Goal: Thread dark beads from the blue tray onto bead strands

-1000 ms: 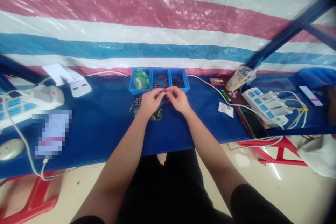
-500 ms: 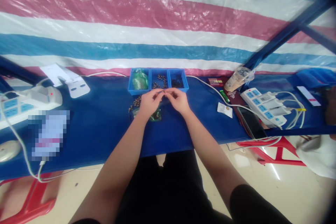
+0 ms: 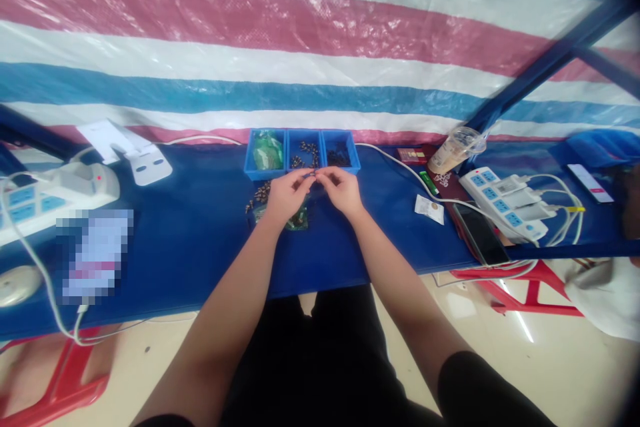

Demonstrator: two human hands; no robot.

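Observation:
My left hand (image 3: pixel 287 195) and my right hand (image 3: pixel 342 189) meet fingertip to fingertip above the table, just in front of the blue bins. Both are closed in a pinch. Something tiny and dark sits between the fingertips, too small to name. Left of my left hand lies a heap of small brass-and-black parts (image 3: pixel 260 194). A green plastic bag (image 3: pixel 299 219) lies partly under that hand. Behind the hands, the left bin holds a green bag (image 3: pixel 268 151), the middle bin more small brass-and-black parts (image 3: pixel 309 149), and the right bin small black pieces (image 3: pixel 338 155).
On the blue table (image 3: pixel 200 240), a white power strip (image 3: pixel 503 205), a dark phone (image 3: pixel 481 233) and a plastic drink cup (image 3: pixel 453 150) stand to the right. A white stand (image 3: pixel 145 163), another power strip (image 3: pixel 60 200) and a pixelated phone (image 3: pixel 100 253) occupy the left. A cable (image 3: pixel 400 165) crosses behind.
My hands stay nearly where they were, still pinched together, with only slight finger movement. The whole view has shifted very slightly.

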